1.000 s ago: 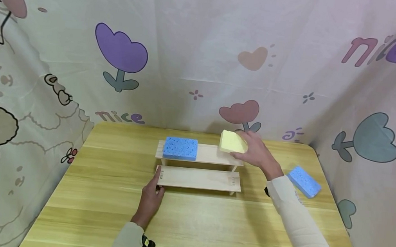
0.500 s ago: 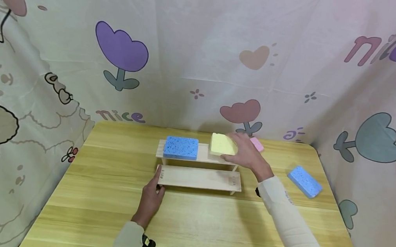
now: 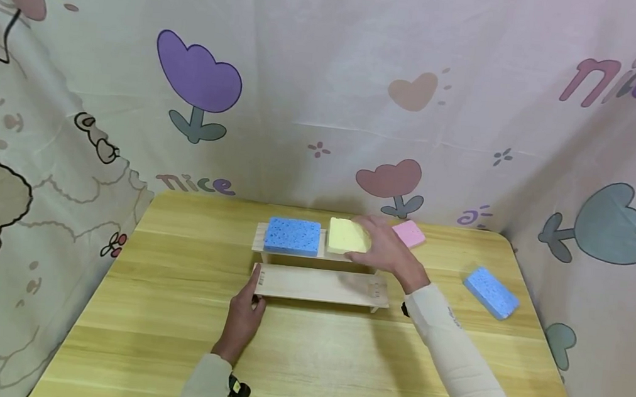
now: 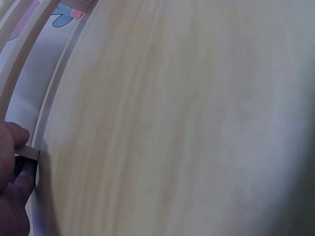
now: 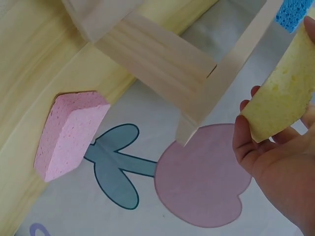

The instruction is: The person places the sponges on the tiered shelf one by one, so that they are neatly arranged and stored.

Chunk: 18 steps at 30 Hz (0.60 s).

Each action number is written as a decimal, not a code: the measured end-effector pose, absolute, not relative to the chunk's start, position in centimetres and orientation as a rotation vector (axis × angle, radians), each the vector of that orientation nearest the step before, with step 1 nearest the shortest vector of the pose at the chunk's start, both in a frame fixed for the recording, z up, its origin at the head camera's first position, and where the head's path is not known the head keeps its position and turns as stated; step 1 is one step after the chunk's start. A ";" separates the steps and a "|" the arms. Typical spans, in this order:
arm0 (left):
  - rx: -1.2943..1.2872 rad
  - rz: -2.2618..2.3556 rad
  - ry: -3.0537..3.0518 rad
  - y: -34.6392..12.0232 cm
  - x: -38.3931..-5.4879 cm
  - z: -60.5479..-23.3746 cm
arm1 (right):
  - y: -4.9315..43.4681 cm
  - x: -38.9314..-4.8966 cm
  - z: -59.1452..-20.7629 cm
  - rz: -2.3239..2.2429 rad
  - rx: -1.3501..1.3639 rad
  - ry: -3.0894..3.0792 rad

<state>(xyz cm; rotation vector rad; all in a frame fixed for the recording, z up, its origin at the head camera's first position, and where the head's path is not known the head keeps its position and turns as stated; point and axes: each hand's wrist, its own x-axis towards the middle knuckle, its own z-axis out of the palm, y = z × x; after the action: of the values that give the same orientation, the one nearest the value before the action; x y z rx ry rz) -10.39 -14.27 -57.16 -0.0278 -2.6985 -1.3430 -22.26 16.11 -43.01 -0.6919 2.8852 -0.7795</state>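
Note:
A two-step wooden rack [image 3: 322, 285] stands near the back of the table. My left hand [image 3: 243, 321] grips the left end of its lower front step; the left wrist view shows thumb and fingers [image 4: 22, 184] pinching a thin wooden piece there. In my right hand [image 3: 387, 252] is a yellow sponge [image 3: 347, 236], held by its right side over the upper step. The right wrist view has fingers curled at the edges of this sponge [image 5: 283, 88]. Left of it, a blue sponge [image 3: 292, 236] lies flat on the upper step.
A pink sponge [image 3: 409, 233] rests on the table behind the right hand. Farther right lies another blue sponge [image 3: 491, 293], set at an angle. A patterned cloth [image 3: 305, 84] hangs behind the table [image 3: 172, 312] and along both sides.
My right hand has carried the yellow sponge left and slightly down, closer to the blue one on the upper step. The pink sponge has come into view. The left hand has stayed put.

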 end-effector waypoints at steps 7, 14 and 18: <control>-0.037 -1.336 -2.693 -14.3 -10.4 -57.1 | 15.4 -22.1 -43.5 -0.727 -0.682 2.877; -0.033 -1.323 -2.693 -14.3 -10.5 -57.1 | 15.0 -22.2 -44.0 -0.706 -0.708 2.893; -0.033 -1.328 -2.691 -14.3 -10.4 -57.1 | 14.8 -22.2 -44.1 -0.710 -0.715 2.897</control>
<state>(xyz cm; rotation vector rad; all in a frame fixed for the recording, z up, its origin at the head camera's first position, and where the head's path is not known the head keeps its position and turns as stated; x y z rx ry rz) -10.40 -14.25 -57.12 -0.0326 -2.6915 -1.3280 -22.21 14.80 -44.12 -0.7155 2.8974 -0.7096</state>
